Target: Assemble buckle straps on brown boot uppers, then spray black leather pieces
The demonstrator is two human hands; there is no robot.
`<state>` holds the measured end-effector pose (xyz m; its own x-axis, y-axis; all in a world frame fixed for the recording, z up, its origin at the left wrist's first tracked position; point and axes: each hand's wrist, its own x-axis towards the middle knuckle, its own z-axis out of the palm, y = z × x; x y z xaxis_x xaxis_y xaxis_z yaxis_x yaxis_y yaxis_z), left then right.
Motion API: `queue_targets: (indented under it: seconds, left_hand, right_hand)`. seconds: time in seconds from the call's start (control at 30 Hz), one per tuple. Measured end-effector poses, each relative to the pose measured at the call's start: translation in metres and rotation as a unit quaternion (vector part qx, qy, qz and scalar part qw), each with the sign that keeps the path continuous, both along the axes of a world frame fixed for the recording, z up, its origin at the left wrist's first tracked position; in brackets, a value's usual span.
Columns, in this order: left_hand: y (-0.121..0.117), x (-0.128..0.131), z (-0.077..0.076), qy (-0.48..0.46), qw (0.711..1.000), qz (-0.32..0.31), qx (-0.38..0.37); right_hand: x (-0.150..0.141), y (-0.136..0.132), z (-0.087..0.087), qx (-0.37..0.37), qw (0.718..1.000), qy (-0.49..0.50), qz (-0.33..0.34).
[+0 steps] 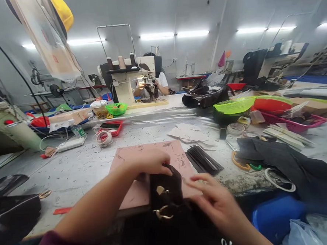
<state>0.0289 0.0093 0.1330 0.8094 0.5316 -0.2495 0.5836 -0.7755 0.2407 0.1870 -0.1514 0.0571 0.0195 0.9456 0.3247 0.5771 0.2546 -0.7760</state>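
A black leather bag piece with a gold metal clasp stands at the near edge of a pink cutting mat. My left hand is curled over its top edge and grips it. My right hand sits on its right side, fingers bent and touching the leather. A stack of black leather strips lies just right of the mat.
Yellow-handled scissors and dark fabric lie to the right. Green and red baskets, tape rolls and a red tray stand farther back. A person works at a sewing machine beyond. Black bags sit at left.
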Motion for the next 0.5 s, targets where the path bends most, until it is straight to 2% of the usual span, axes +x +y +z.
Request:
queue_targets:
  seconds: [0.07,0.13,0.2,0.23,0.3,0.37,0.43,0.5]
  left_hand:
    - [0.009,-0.017,0.023,-0.04,0.998,0.045,0.035]
    - [0.01,-0.036,0.041,-0.111,0.976,0.137,0.129]
    - [0.0,-0.051,0.042,-0.165,0.934,0.23,0.22]
    - [-0.008,-0.054,0.034,-0.174,0.919,0.259,0.242]
    - [-0.028,-0.052,0.0,-0.152,0.922,0.274,0.226]
    - [-0.049,-0.042,-0.051,-0.133,0.951,0.223,0.169]
    - [-0.063,-0.03,-0.101,-0.153,0.971,0.162,0.091]
    - [-0.07,-0.022,-0.138,-0.169,0.977,0.117,0.064]
  right_hand:
    - [0.02,0.001,-0.005,0.077,0.989,0.024,-0.121]
    - [0.044,0.007,-0.014,0.103,0.975,0.013,-0.197]
    - [0.068,0.022,-0.027,0.082,0.969,-0.031,-0.233]
    - [0.079,0.032,-0.035,0.051,0.967,-0.062,-0.243]
    - [0.096,0.057,-0.051,-0.036,0.961,-0.12,-0.248]
    - [0.107,0.086,-0.065,-0.084,0.955,-0.14,-0.249]
    - [0.113,0.116,-0.076,-0.115,0.949,-0.149,-0.254]
    - [0.117,0.142,-0.084,-0.15,0.939,-0.158,-0.265]
